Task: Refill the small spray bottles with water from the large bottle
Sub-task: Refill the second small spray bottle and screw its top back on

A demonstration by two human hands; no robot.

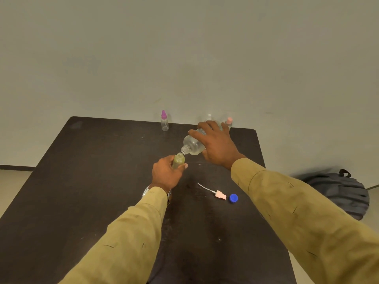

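Note:
My right hand [217, 146] grips the large clear bottle [192, 143], tilted down to the left with its open mouth right at the neck of a small open bottle [178, 160]. That small bottle stands in the grip of my left hand [166, 174]. On the dark table [92, 181] lie its pink spray head with a white tube [219, 194] and the large bottle's blue cap [233, 198]. At the far edge stand a small bottle with a purple top [164, 121], one with a white top [209, 117] and one with a pink top [228, 122], the last two partly hidden by my right hand.
A plain wall rises right behind the table's far edge. A grey backpack [340, 193] lies on the floor to the right of the table.

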